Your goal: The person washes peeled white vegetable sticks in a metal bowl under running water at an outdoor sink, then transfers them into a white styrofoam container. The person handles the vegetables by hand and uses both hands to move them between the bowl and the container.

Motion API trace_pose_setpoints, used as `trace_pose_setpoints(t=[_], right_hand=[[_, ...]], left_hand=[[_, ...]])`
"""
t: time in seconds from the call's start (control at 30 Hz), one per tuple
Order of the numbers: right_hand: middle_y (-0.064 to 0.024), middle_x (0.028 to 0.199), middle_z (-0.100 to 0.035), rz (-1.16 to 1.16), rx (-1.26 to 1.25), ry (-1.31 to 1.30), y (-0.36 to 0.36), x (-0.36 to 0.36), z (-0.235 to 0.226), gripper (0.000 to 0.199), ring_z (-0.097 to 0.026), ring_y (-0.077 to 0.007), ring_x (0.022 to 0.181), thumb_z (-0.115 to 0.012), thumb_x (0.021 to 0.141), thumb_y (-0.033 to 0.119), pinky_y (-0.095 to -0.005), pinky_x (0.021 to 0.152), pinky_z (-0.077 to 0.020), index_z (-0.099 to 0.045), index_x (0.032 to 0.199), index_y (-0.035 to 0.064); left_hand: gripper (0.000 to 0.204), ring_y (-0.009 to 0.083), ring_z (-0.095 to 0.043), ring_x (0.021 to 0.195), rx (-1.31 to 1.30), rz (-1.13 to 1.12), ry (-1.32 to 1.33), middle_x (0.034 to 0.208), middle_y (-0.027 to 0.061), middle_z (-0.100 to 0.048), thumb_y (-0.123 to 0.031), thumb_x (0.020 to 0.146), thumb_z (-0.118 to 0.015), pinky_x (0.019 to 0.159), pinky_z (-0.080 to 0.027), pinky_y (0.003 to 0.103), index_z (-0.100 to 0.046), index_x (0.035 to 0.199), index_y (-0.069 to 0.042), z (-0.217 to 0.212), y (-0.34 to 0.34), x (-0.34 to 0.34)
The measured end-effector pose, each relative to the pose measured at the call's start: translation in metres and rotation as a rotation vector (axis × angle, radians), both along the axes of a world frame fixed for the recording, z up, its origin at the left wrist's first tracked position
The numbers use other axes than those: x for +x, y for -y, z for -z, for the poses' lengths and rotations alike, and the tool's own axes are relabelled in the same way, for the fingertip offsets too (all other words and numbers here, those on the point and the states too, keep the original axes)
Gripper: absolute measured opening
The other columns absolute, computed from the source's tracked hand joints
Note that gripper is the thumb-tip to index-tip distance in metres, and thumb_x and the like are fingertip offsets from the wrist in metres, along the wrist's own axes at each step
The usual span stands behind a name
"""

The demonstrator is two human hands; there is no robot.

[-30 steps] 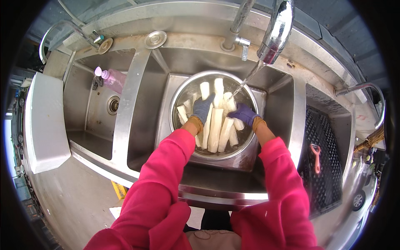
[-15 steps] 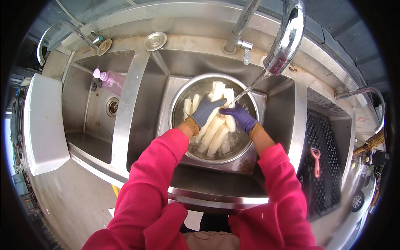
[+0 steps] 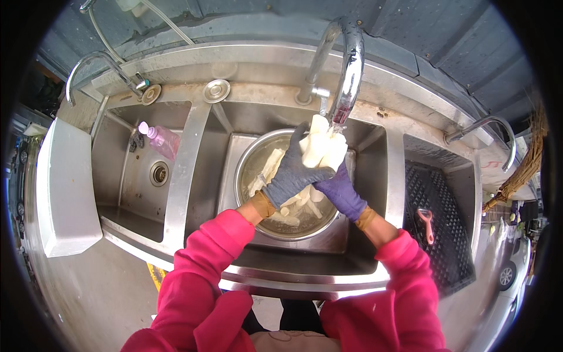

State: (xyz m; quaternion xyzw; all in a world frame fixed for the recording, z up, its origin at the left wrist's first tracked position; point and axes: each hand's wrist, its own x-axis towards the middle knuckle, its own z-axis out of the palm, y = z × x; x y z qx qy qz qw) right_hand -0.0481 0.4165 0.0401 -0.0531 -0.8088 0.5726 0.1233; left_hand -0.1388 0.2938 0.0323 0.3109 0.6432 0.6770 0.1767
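From afar, I extend my pink-sleeved left arm point(image 3: 214, 258) and right arm point(image 3: 407, 276) toward the bowl point(image 3: 293, 237); my grey-gloved left hand point(image 3: 291, 167) grips above it, fingers toward its far rim; my purple-gloved right hand point(image 3: 346, 193) grips over the bowl's right side, wrist point(image 3: 366, 219) angled inward.

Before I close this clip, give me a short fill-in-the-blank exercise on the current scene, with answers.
1. The left hand holds white sticks near the mouth of the ____.
2. The right hand wears a ____ glove.
3. The metal bowl sits in the ____ of three basins.
4. The peeler lies on the black ____.

Answers: faucet; purple; middle; mat
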Motion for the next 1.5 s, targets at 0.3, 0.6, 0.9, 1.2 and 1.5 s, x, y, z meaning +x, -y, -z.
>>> trace_pose_setpoints(t=[0.3,0.6,0.9,1.2,1.5], right_hand=[[-0.0125,0.125,-0.056,-0.043,0.074,-0.014,-0.018,0.008,-0.001,0.07,-0.054,-0.0243,0.118,-0.083,0.072,0.017,-0.0373,0.098,-0.0455,-0.048,0.131,0.0039],[-0.0164,0.128,-0.053,-0.053,-0.002,0.103,-0.019,-0.011,-0.038,0.08,-0.053,-0.0276,0.121,-0.08,0.073,0.017,-0.0375,0.102,-0.0435,-0.037,0.139,0.0046],[-0.0207,0.126,-0.058,-0.033,0.034,-0.168,-0.007,-0.032,-0.054,0.087,-0.06,-0.0309,0.116,-0.079,0.075,0.025,-0.0396,0.098,-0.0476,-0.031,0.146,0.0071],[-0.0186,0.13,-0.056,-0.071,-0.034,-0.119,-0.005,-0.025,-0.057,0.085,-0.056,-0.03,0.121,-0.079,0.076,0.022,-0.0379,0.102,-0.0445,-0.032,0.145,0.005],[-0.0171,0.144,-0.043,-0.139,0.101,-0.094,-0.002,-0.001,-0.032,0.106,-0.043,-0.0287,0.135,-0.085,0.07,0.022,-0.0379,0.112,-0.0353,-0.02,0.151,0.0027]], left_hand=[[0.105,0.0229,-0.047,0.126,0.128,0.046,0.001,0.135,0.0109,-0.047,-0.029,0.068,-0.089,0.105,-0.041,0.037,-0.025,0.147,-0.004,-0.026,-0.01,0.01],[0.082,0.0208,-0.053,0.11,0.24,-0.071,0.093,0.117,0.0093,-0.053,-0.035,0.071,-0.087,0.098,-0.043,0.035,-0.041,0.131,-0.003,-0.013,-0.028,-0.001],[0.063,0.0159,-0.062,0.096,0.35,-0.078,0.233,0.109,0.0082,-0.062,-0.022,0.077,-0.084,0.083,-0.054,0.028,-0.049,0.125,0.0,-0.045,-0.017,-0.005],[0.057,0.0159,-0.063,0.095,0.373,-0.106,0.25,0.11,0.0095,-0.061,-0.016,0.082,-0.08,0.08,-0.055,0.027,-0.047,0.126,0.0,-0.056,-0.015,0.005],[0.089,0.0196,-0.053,0.113,0.178,-0.13,0.158,0.123,0.0101,-0.052,-0.024,0.07,-0.088,0.098,-0.046,0.035,-0.035,0.137,-0.004,-0.033,0.0,0.025]])
